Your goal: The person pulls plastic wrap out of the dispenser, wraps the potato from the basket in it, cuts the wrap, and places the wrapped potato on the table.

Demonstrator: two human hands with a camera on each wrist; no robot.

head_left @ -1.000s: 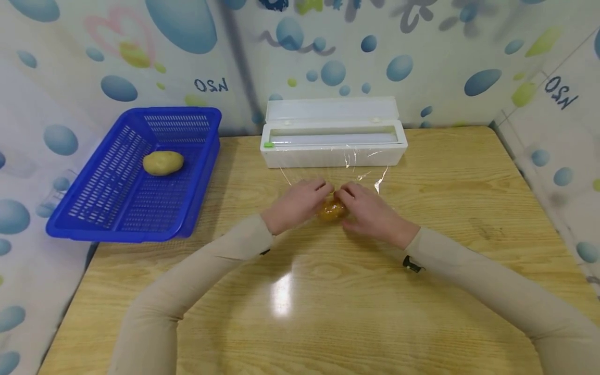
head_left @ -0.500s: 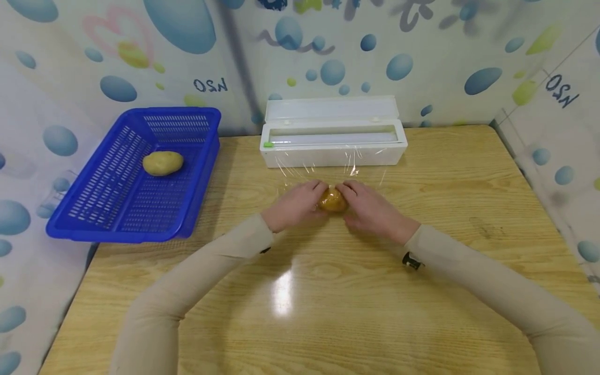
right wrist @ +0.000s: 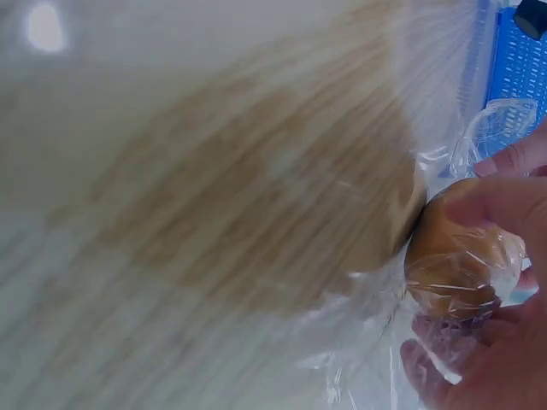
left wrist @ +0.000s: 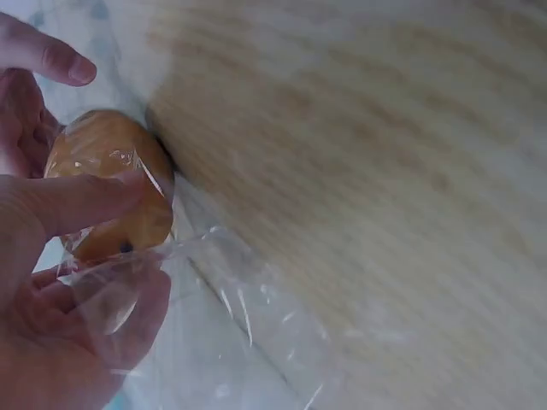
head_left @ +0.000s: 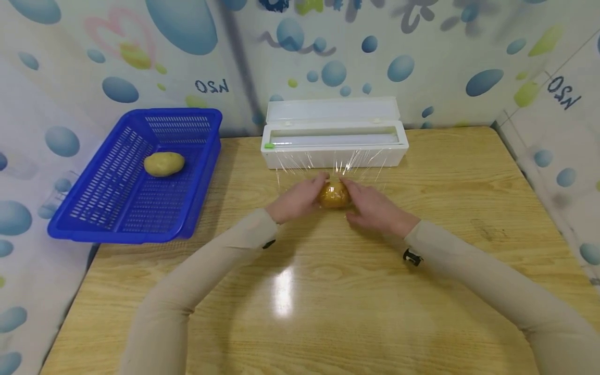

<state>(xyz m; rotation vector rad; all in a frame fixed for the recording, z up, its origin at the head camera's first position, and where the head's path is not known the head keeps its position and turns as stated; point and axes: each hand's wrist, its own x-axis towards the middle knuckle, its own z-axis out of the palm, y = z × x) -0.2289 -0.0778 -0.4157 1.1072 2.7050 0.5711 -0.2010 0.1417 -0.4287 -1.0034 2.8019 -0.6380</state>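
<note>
Between both hands lies a roundish orange-brown fruit or vegetable (head_left: 335, 195), wrapped in shiny clear cling film; its exact kind cannot be told. My left hand (head_left: 300, 199) holds its left side, the thumb lying over it in the left wrist view and film bunched against the fingers. On the other side my right hand (head_left: 375, 207) grips it with thumb on top and fingers below. From it, creased cling film (left wrist: 231, 299) runs on to a white cling film dispenser (head_left: 337, 157), whose lid stands up and whose roll shows inside.
To the left stands a blue plastic basket (head_left: 197, 192) with a potato (head_left: 164, 164) in it. A green slider (head_left: 269, 146) sits at the dispenser's left end. Patterned walls border the wooden table (head_left: 356, 302) at the back and sides.
Both hands have moved the wrapped thing slightly away from me, closer to the dispenser. The film between shows more creases fanning out. Basket and dispenser stay put.
</note>
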